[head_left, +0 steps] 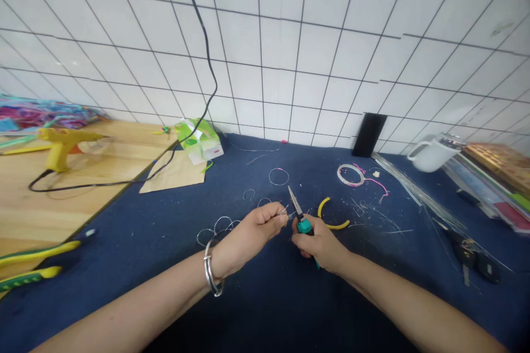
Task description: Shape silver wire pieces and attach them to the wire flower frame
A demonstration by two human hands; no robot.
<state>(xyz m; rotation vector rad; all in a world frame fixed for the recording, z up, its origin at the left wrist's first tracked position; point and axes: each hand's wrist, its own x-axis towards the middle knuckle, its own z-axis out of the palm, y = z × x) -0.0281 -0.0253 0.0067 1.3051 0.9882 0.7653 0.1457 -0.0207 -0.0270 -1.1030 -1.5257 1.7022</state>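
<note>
My left hand (267, 223), with silver bangles on its wrist, pinches thin silver wire (285, 210) between thumb and fingertips. Close beside it, my right hand (317, 238) is wrapped round the teal handle of long-nose pliers (295, 202). The jaws point up and away from me, just right of the wire; whether they touch it I cannot tell. Several wire loops (222, 224) lie under and left of my left hand. Further back is a single wire ring (279, 176) with a pink spot on top. A yellow-handled tool (333, 225) lies partly hidden behind my right hand.
Wire offcuts (376, 215) and a white-and-pink ring (350, 175) lie to the right, with long wires (401, 179), a white mug (436, 153), books and keys (466, 253) beyond. On the left are a yellow glue gun (62, 146), its black cord, a green packet (199, 140) and yellow-green handles (39, 253).
</note>
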